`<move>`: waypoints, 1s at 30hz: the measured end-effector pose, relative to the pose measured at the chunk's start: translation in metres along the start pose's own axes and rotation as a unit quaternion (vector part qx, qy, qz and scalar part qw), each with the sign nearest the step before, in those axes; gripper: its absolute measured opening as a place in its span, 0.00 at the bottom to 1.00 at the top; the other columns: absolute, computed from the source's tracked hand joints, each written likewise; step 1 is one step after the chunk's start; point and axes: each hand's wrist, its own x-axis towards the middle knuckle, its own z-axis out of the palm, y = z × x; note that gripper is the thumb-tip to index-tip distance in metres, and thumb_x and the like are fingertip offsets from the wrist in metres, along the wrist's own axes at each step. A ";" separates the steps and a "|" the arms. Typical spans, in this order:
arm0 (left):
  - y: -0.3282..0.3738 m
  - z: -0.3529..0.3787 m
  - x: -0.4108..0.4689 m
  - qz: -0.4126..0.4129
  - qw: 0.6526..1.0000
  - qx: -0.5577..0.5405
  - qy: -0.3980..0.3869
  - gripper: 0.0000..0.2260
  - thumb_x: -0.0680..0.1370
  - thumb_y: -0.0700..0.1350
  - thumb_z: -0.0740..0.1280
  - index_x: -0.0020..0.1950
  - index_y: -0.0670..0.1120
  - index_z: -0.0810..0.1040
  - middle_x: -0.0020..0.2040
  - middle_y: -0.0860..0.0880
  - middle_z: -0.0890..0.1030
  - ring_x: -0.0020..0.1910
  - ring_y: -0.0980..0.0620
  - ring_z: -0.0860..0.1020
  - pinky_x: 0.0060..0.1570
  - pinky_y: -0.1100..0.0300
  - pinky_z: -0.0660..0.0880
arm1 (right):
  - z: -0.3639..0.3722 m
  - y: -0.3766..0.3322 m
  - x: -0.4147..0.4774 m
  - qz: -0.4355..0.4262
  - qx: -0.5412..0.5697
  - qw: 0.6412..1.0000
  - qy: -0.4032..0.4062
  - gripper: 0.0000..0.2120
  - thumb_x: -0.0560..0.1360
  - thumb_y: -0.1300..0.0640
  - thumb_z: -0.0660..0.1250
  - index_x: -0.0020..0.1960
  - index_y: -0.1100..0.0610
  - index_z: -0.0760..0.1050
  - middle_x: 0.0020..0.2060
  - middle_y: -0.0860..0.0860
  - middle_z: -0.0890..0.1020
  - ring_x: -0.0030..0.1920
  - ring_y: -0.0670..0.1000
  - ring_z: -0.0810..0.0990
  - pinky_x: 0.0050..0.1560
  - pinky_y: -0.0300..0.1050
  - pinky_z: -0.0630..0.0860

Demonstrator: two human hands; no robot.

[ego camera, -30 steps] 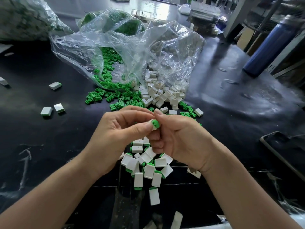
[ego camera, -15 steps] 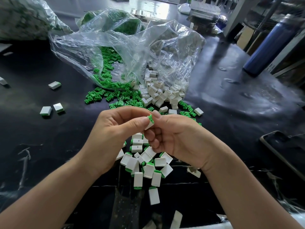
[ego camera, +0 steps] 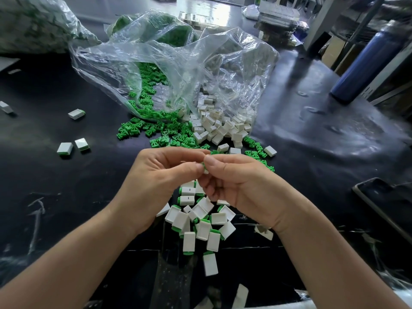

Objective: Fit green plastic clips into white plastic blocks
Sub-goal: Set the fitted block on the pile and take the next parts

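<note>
My left hand (ego camera: pixel 156 177) and my right hand (ego camera: pixel 240 186) meet above the black table, fingertips pinched together on one small white block with a green clip (ego camera: pixel 204 167), mostly hidden by the fingers. Below the hands lies a pile of fitted white blocks with green ends (ego camera: pixel 200 224). Loose green clips (ego camera: pixel 160 132) spill from a clear plastic bag (ego camera: pixel 178 70) beyond the hands. Loose white blocks (ego camera: pixel 220 126) spill from the same bag beside them.
Fitted blocks (ego camera: pixel 73 147) lie scattered at the left of the black table (ego camera: pixel 66 197). A blue bottle (ego camera: pixel 365 63) stands at the back right. A dark phone (ego camera: pixel 383 201) rests near the right edge. Another filled bag (ego camera: pixel 33 25) sits at the back left.
The hands have shifted slightly up and away. The green end, plainly visible a second ago, is now almost covered by the thumbs pressing together.
</note>
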 end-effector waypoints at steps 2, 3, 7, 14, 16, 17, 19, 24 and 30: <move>0.000 0.000 0.000 0.004 1.000 0.006 -0.003 0.11 0.63 0.37 0.72 0.43 0.44 0.84 0.40 0.43 0.85 0.39 0.49 0.83 0.39 0.63 0.78 | 0.000 0.001 0.000 0.005 -0.007 1.000 0.005 0.14 0.75 0.55 0.60 0.49 0.66 0.74 0.30 0.49 0.73 0.30 0.45 0.70 0.33 0.35 0.68; -0.001 0.000 0.001 0.003 1.000 0.009 0.006 0.12 0.62 0.36 0.73 0.43 0.44 0.84 0.41 0.43 0.85 0.40 0.49 0.83 0.40 0.63 0.78 | 0.000 0.001 0.001 0.007 -0.001 1.000 0.005 0.15 0.74 0.54 0.60 0.50 0.66 0.74 0.30 0.50 0.73 0.30 0.45 0.70 0.33 0.35 0.68; -0.003 0.000 0.002 -0.006 1.000 -0.015 0.018 0.10 0.65 0.37 0.66 0.43 0.44 0.84 0.42 0.39 0.83 0.39 0.49 0.82 0.39 0.64 0.78 | -0.001 -0.002 0.000 0.008 0.014 1.000 -0.002 0.14 0.68 0.50 0.61 0.44 0.61 0.73 0.30 0.50 0.75 0.29 0.44 0.73 0.32 0.34 0.70; -0.001 0.001 0.000 -0.002 1.000 0.002 0.008 0.10 0.66 0.37 0.66 0.44 0.45 0.84 0.43 0.41 0.84 0.41 0.46 0.83 0.40 0.61 0.79 | 0.002 0.000 0.000 0.007 0.018 1.000 -0.001 0.11 0.72 0.53 0.60 0.42 0.60 0.74 0.30 0.49 0.77 0.30 0.45 0.73 0.33 0.35 0.70; 0.001 0.002 0.000 0.002 1.000 0.008 0.004 0.11 0.64 0.34 0.71 0.44 0.44 0.84 0.41 0.40 0.84 0.38 0.48 0.82 0.39 0.62 0.79 | 0.002 0.001 0.001 0.004 0.012 1.000 0.007 0.10 0.76 0.56 0.58 0.42 0.61 0.73 0.30 0.49 0.74 0.30 0.44 0.71 0.32 0.34 0.69; 0.001 0.002 0.000 0.005 1.000 0.006 0.000 0.10 0.64 0.35 0.71 0.44 0.43 0.83 0.40 0.38 0.83 0.37 0.47 0.82 0.38 0.62 0.79 | 0.002 0.002 0.001 0.005 0.007 1.000 0.009 0.10 0.77 0.57 0.57 0.42 0.61 0.73 0.30 0.49 0.73 0.29 0.44 0.71 0.32 0.34 0.68; 0.002 0.003 -0.001 0.010 1.000 0.001 -0.009 0.09 0.66 0.36 0.70 0.44 0.43 0.83 0.40 0.35 0.82 0.35 0.46 0.81 0.36 0.62 0.79 | 0.003 0.001 0.001 0.006 0.001 1.000 0.006 0.10 0.76 0.56 0.58 0.42 0.60 0.73 0.31 0.50 0.73 0.29 0.44 0.71 0.32 0.34 0.68; 0.000 0.003 -0.001 0.007 1.000 -0.006 -0.011 0.08 0.67 0.37 0.70 0.44 0.41 0.84 0.41 0.37 0.83 0.37 0.45 0.81 0.36 0.61 0.79 | 0.000 -0.002 0.000 0.010 0.002 1.000 -0.007 0.09 0.71 0.54 0.60 0.40 0.59 0.73 0.31 0.49 0.75 0.30 0.44 0.73 0.32 0.34 0.69; -0.002 0.002 -0.001 0.011 1.000 0.001 -0.001 0.09 0.65 0.39 0.66 0.42 0.44 0.84 0.46 0.48 0.85 0.43 0.51 0.83 0.40 0.64 0.78 | 0.001 0.002 0.002 0.000 0.010 1.000 0.005 0.09 0.76 0.60 0.58 0.38 0.59 0.71 0.30 0.49 0.72 0.29 0.44 0.69 0.32 0.35 0.67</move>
